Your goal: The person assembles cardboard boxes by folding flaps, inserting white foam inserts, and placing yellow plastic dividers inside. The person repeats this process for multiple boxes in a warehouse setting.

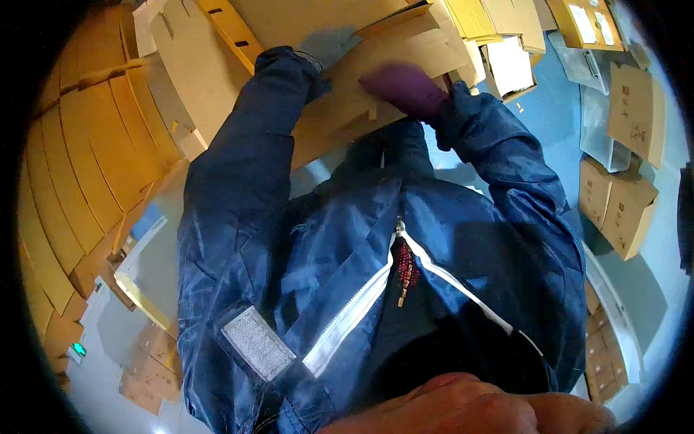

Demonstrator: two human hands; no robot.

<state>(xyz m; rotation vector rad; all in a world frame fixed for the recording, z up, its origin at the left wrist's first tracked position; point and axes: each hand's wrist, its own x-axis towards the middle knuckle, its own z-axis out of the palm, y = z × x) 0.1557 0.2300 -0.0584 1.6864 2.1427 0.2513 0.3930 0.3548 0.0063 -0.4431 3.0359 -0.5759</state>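
My left hand (329, 46), in a grey glove, lies over a brown cardboard sheet (311, 16) at the top of the head view. Blur hides how its fingers are bent. To its right, my right hand (405, 88) wears a maroon glove and is over a cardboard flap (347, 94), its fingertips toward the left. Its fingers merge into one smooth shape, so whether they grip the flap cannot be told. Both arms reach forward in dark blue sleeves. The cardboard is in front of my legs, with cut edges and folds showing.
Stacked flat cardboard (94, 152) fills the left side. Right of my hands stands an open carton (510, 65) with white contents. Clear plastic bins (603, 137) and brown boxes (618, 206) line the far right. A yellow cardboard strip (231, 32) lies beside my left sleeve.
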